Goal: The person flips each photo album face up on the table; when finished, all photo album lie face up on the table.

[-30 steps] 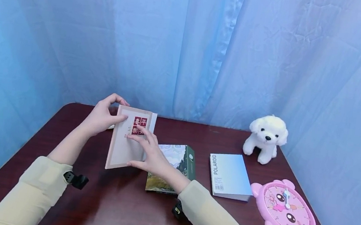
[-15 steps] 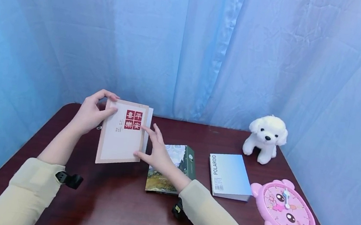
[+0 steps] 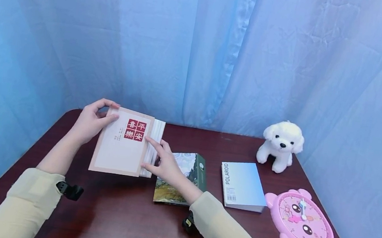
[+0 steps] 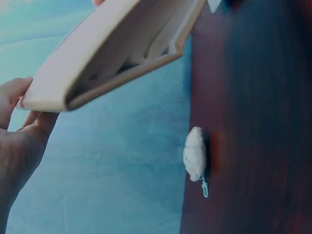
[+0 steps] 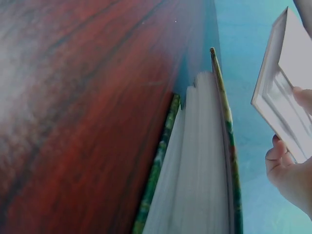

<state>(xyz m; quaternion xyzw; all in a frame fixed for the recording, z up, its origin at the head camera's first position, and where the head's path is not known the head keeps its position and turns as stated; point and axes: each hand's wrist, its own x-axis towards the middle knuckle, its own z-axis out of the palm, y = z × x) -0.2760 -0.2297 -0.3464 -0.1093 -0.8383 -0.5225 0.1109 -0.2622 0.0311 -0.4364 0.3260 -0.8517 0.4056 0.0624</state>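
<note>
Both hands hold the beige book [image 3: 120,148] tilted above the counter's [image 3: 123,213] far left: left hand [image 3: 90,123] pinching its far corner, right hand [image 3: 162,163] with spread fingers steadying the page edge. Judging by this, it is mid-placement; the next move likely calls for lowering it flat.

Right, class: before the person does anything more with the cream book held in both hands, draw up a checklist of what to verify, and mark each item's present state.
1. Left hand grips the cream book at its far corner: ok.
2. Right hand touches the page edge with straight fingers: ok.
3. Book fully closed: not ok, the pages fan out at the right.
4. Book flat on the table: cannot tell.
5. Painted-cover book lies clear beside the right hand: ok.
</note>
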